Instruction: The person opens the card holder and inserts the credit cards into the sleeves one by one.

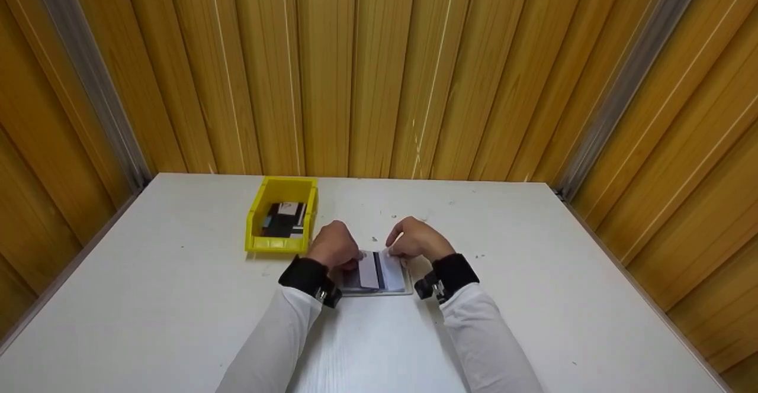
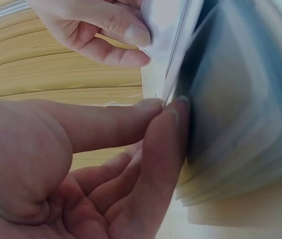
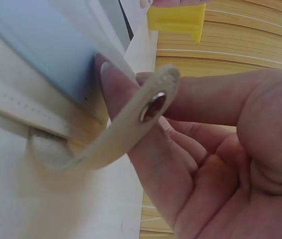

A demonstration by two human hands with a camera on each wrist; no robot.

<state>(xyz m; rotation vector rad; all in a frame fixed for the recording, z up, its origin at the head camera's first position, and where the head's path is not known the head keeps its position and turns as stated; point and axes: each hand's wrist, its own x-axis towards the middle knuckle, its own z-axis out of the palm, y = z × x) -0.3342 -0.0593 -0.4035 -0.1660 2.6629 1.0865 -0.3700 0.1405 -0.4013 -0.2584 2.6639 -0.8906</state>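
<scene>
A card holder (image 1: 407,291) with clear plastic sleeves lies open on the white table, beneath both hands. At the upper left of a white card with a dark stripe (image 1: 368,273), my left hand (image 1: 335,245) pinches the card's edge between thumb and index finger. My right hand (image 1: 419,240) pinches a clear sleeve (image 3: 112,50) on the right side of the holder. Across its index finger lies the holder's pale strap (image 3: 116,132) with a metal snap. Several blurred sleeves (image 2: 235,114) fan out beside the left fingertips in the left wrist view. How far the card sits within the sleeve is unclear.
Left of the hands stands a yellow bin (image 1: 275,244) containing several cards (image 1: 284,221). Wood-look panels (image 1: 379,73) rise behind the table (image 1: 533,298) and along both sides. Small dark specks dot the tabletop.
</scene>
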